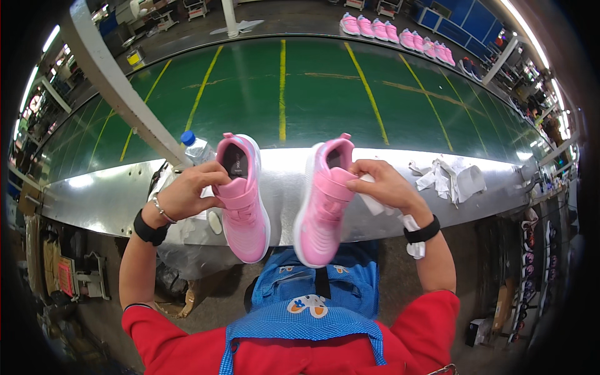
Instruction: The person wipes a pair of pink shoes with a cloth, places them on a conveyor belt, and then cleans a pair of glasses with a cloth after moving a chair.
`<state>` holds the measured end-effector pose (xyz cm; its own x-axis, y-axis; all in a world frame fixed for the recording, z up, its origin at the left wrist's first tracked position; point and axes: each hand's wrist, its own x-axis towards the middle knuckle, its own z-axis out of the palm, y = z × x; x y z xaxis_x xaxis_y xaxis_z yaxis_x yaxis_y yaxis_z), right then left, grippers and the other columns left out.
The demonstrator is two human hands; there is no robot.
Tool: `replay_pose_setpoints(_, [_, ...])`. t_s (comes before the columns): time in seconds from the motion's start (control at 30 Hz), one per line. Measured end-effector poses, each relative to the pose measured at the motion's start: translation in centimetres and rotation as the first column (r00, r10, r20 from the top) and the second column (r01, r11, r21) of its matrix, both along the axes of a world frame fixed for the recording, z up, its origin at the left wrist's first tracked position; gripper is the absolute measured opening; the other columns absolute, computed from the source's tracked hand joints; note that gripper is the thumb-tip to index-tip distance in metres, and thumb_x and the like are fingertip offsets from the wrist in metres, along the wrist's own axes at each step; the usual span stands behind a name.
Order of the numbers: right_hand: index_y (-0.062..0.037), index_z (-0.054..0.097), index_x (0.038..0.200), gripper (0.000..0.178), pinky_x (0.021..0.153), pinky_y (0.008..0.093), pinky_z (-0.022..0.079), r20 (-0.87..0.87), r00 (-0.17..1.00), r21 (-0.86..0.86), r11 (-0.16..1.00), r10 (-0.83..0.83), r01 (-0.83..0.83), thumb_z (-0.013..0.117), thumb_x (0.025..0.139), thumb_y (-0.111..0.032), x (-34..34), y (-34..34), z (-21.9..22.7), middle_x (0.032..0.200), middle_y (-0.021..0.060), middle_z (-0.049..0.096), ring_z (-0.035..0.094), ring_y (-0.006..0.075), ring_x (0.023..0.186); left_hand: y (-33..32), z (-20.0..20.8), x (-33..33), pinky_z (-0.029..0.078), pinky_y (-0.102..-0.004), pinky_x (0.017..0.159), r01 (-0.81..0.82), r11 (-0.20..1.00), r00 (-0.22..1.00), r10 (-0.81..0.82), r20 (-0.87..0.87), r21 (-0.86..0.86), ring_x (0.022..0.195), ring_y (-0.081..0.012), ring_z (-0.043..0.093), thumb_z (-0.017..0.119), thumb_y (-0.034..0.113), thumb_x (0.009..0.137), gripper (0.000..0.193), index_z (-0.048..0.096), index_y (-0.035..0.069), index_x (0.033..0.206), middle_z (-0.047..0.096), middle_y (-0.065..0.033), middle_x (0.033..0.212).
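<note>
Two pink sneakers with white soles hang side by side in front of me, toes pointing toward my body. My left hand (199,189) pinches the left sneaker (245,215) at its collar and tongue. With thumb and fingers, my right hand (382,181) grips the right sneaker (323,219) by the collar edge near its strap. A dark insole shows inside the left one. Something white, like cloth or paper, lies under or in my right hand; I cannot tell which. Black bands circle both wrists.
A metal ledge (284,181) runs along the green conveyor belt (250,81) with yellow stripes. A blue-capped bottle (197,149) stands beside a grey post (125,94). White scraps (451,178) lie at right. Several pink shoes (375,29) line the belt's far side.
</note>
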<state>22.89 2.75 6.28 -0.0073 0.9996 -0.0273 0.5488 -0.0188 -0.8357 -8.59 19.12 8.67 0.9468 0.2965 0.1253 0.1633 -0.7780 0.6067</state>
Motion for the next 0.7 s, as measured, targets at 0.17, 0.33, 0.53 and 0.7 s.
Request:
replay_pose_setpoints(0.17, [-0.0006,0.057,0.08,0.021,0.067,0.0322,0.042,0.109,0.991,-0.069,0.994,-0.082,0.089,0.061,0.071,-0.02,3.1,-3.3,-3.4,0.077,0.0128,0.059,0.056,0.0229,0.074,0.6,-5.1,4.3,0.045,-0.0301,0.067,0.131,0.991,0.984,-0.135,-0.118,-0.04,0.074,-0.0217,0.054,0.068,0.011,0.064,0.025,0.053,0.001,0.082,0.051,-0.0093,0.087])
replay_pose_setpoints(0.33, [-0.0025,0.055,0.087,0.021,0.065,0.0292,0.043,0.159,0.931,0.154,0.94,-0.328,0.305,0.062,0.072,-0.015,3.4,-4.6,-6.1,0.072,0.0122,0.056,0.055,0.0222,0.068,-0.5,-9.2,7.9,0.044,-0.0328,0.062,-0.137,0.982,0.956,0.165,-0.243,0.126,0.066,-0.0267,0.053,0.066,0.034,0.067,0.039,0.051,-0.001,0.074,0.052,-0.0121,0.074])
replay_pose_setpoints(0.53, [-0.0025,0.053,0.083,0.015,0.065,0.0223,0.041,-0.473,0.768,0.036,0.861,-0.432,0.507,0.062,0.074,-0.009,-3.1,-8.2,-5.4,0.074,0.003,0.055,0.051,0.0091,0.074,-2.7,-11.4,3.9,0.037,-0.0196,0.053,-0.445,0.705,0.867,0.494,-0.069,-0.552,0.06,-0.003,0.042,0.061,0.02,0.077,0.021,0.051,0.003,0.069,0.048,0.0036,0.063])
replay_pose_setpoints(0.7, [-0.0033,0.051,0.089,0.013,0.062,0.0213,0.04,-0.618,0.687,-0.16,0.916,-0.383,0.368,0.056,0.08,-0.011,-9.6,-7.6,-9.3,0.077,0.0012,0.052,0.048,0.0076,0.07,-7.4,-14.7,0.8,0.031,-0.0168,0.051,-0.332,0.394,0.774,0.633,-0.009,-0.857,0.056,-0.003,0.037,0.058,0.019,0.078,0.021,0.046,0.007,0.065,0.042,0.0053,0.062])
